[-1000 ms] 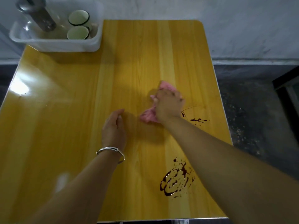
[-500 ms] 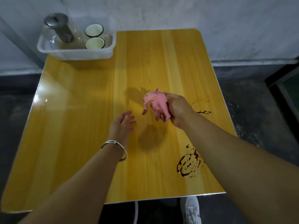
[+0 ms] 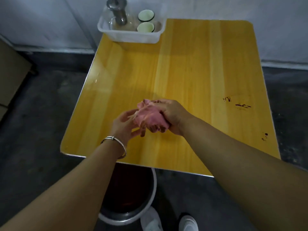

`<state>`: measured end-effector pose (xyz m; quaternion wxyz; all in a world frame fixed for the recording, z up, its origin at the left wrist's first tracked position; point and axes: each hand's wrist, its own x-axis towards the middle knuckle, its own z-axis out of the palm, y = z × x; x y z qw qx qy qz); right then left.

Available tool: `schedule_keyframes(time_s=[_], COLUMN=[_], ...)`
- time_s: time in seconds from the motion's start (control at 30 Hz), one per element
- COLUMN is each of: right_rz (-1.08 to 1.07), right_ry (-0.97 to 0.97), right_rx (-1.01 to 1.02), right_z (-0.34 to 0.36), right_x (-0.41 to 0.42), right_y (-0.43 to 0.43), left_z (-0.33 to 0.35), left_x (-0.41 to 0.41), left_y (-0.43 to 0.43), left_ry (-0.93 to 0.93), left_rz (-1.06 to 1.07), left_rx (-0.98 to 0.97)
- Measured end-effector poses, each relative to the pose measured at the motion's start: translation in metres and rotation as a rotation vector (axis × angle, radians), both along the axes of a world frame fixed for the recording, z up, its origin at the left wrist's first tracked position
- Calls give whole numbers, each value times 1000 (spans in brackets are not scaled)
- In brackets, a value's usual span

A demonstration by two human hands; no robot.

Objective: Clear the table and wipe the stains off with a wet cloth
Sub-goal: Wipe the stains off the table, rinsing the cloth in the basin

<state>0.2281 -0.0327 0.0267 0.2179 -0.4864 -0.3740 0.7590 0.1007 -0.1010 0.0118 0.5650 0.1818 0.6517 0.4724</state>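
Nearest, two white shoes (image 3: 151, 219) (image 3: 188, 222) are seen on the dark floor, beside one round metal-rimmed stool (image 3: 128, 215) that is tucked partly under the near edge. One silver bangle (image 3: 115, 142) is worn on the left wrist.

Above the near half of the yellow wood-grain surface (image 3: 183, 72), one bunched pink cloth (image 3: 150, 115) is held between both hands and appears to be lifted clear of the wood. The right grip (image 3: 171, 115) is closed tightly round the cloth's right side, with the fingers curled over the top. The left grip (image 3: 124, 125) is kept loose, its fingers only slightly bent and laid against the cloth's left edge, while a twisted tail of fabric hangs just beside the thumb.

Three patches of dark red stain are counted on the right side of the surface: a few drops (image 3: 265, 135) near the right edge, and farther back a short smear (image 3: 242, 105) and a thin scribble (image 3: 227, 98).

At the far left corner, one white plastic tub (image 3: 133, 36) is set partly over the edge. Two pale green cups (image 3: 145, 27) (image 3: 146, 15) and one glass carafe (image 3: 118, 12) with a metal neck are held in it.
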Motion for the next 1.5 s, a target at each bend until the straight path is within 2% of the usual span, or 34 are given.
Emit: schedule_keyframes(time_s=[0.13,0.33,0.57,0.77,0.93,1.03,1.3,1.4,1.5], right_rz=[161,302,415,456,507,511,678,781,837], right_ry=[-18,144,49,-41,-288,-314,-460,-538,-556], right_rx=[22,-77,-87,-93,-27,-42,-17,68,129], right_z=[5,-11,-55,-138,-219,-274,-387,-421,-444], right_x=[-15,-41,-74,-100,-111,-116,-117,-118,-118], right_y=[-36,-90,-152,-204,-220,-225,-215,-208,-197], left_z=[0,-4,-35,-128,-210,-261,-380,-419,-451], left_x=[-3,-24,-51,-80,-97,-101,-104,-103,-104], left_y=[-40,-113,-183,-240,-266,-272,-262,-254,-247], left_ry=[60,139,71,140,125,154,417,536,535], left_rz=[47,173,280,302,312,303,218,230,221], left_rx=[64,47,-39,-121,-190,-223,-286,-303,-305])
